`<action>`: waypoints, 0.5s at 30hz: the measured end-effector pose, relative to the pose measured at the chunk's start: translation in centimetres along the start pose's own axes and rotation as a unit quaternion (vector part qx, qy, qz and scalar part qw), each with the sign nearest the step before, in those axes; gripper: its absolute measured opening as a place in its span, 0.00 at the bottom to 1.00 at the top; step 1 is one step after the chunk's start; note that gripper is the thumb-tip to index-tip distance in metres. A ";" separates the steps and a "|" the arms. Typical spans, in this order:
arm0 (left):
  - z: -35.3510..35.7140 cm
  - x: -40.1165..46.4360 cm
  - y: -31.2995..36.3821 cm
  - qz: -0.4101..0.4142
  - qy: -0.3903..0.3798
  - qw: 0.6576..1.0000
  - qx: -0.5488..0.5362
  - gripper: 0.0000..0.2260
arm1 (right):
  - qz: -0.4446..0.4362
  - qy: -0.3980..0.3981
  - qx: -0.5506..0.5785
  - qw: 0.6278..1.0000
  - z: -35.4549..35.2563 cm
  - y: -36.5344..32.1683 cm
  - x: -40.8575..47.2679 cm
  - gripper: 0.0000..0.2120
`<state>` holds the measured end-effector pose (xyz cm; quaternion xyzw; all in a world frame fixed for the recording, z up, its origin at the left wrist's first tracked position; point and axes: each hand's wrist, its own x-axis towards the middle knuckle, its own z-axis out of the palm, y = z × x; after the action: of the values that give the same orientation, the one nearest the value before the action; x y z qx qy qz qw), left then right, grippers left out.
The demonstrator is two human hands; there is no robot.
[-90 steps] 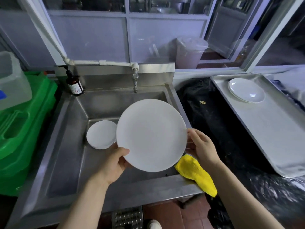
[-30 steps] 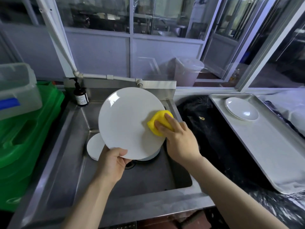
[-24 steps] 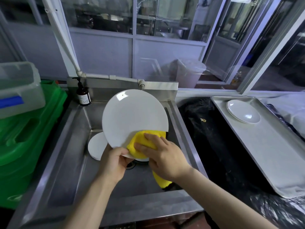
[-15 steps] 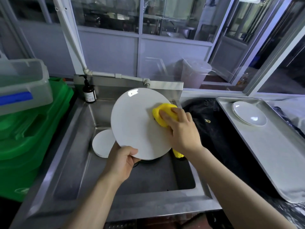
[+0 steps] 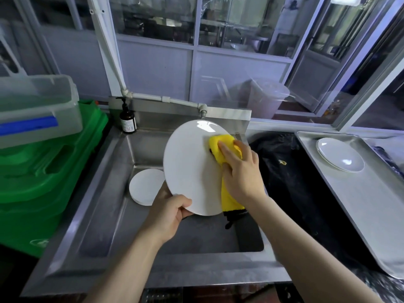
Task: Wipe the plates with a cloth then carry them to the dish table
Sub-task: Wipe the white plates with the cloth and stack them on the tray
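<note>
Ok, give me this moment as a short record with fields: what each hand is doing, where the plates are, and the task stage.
left hand: grips the large plate by its lower rim, tilted over the sink
right hand: presses the yellow cloth on the plate's upper right
small plate: lies in the sink
other plate: on the metal tray, right
stage: wiping; carrying not begun

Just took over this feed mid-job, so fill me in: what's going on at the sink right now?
A person is wiping a large white plate over the steel sink. The left hand grips its lower rim, tilting it up, while the right hand presses a yellow cloth against its upper right face. A smaller plate lies in the basin, and another plate sits on the metal tray to the right.
</note>
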<state>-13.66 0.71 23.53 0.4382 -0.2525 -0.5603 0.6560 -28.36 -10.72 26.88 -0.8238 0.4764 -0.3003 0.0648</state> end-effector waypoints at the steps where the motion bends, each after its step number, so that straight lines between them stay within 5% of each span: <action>1: -0.1 0.0 0.0 0.002 -0.001 1.000 0.003 0.24 | -0.005 -0.003 -0.007 1.000 0.1 -0.5 -0.3 0.24; 9: -0.3 0.7 0.8 0.004 0.002 1.000 0.011 0.22 | -0.232 -0.077 0.031 0.969 -0.1 -4.9 -2.5 0.19; 15: -0.1 0.0 0.7 -0.021 -0.009 1.000 0.013 0.23 | 0.009 -0.002 -0.033 0.999 -0.6 -0.6 1.5 0.26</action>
<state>-13.23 0.69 24.08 0.4470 -0.2561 -0.5746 0.6360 -27.66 -11.58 28.23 -0.8219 0.4933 -0.2819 0.0418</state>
